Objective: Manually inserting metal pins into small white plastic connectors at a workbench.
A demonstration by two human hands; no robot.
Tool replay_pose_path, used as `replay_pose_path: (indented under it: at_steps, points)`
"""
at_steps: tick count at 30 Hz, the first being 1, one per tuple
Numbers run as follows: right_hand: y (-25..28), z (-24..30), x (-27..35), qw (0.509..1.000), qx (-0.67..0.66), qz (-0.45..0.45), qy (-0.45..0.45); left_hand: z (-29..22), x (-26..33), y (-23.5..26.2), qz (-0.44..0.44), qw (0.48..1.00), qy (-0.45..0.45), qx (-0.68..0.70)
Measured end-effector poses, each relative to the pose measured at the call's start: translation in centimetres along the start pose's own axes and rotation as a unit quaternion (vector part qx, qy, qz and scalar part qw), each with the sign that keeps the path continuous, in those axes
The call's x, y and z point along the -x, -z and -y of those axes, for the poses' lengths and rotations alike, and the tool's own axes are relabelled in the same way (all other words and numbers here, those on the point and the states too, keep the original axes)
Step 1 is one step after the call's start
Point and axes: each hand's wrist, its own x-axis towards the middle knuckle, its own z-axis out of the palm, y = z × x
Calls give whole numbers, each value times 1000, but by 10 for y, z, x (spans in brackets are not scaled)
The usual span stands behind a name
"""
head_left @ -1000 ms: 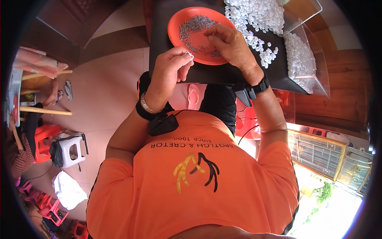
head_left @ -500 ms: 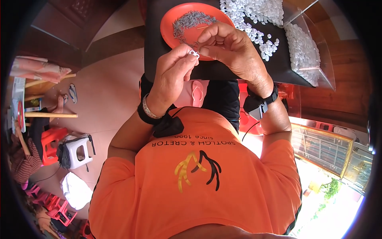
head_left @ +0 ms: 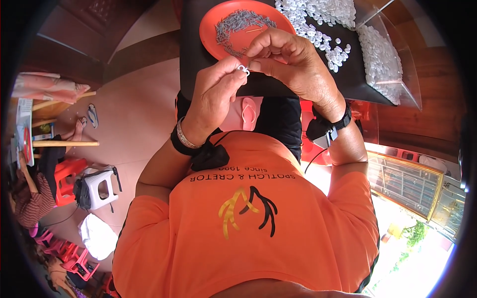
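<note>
Black covers the bench (head_left: 191, 59), which reaches under the right hand (head_left: 300, 69) and past the left hand (head_left: 216, 94). Pink floor (head_left: 149, 99) is left of the left hand; brown wood (head_left: 435, 84) is far right of the right hand. One little white piece (head_left: 244, 71) is pinched in the left hand's thumb and finger. The right hand is curled close beside it, and I cannot tell if it grips anything. Just past both hands is one orange plate (head_left: 207, 35) with one thin tan stick (head_left: 254, 30) and too many grey pins (head_left: 229, 26) to count. Right of the right hand are lots of white bits (head_left: 334, 58). Left of the left hand stand one white stool (head_left: 99, 181) and one red stool (head_left: 69, 180).
</note>
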Motion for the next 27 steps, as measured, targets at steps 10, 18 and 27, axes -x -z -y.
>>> replay_pose_path:
  at_steps: [10, 18, 27]
  points:
    - [-4, 1, 1, 997, 69, 0, 36, 12, 1, 5, 17, 999, -35, -30]
    - [-2, 4, 4, 991, 131, 25, 24, 14, 1, 3, 26, 993, -64, -92]
    - [-3, -7, 11, 993, 115, 0, 23, 16, 1, -4, 4, 1000, 21, -1]
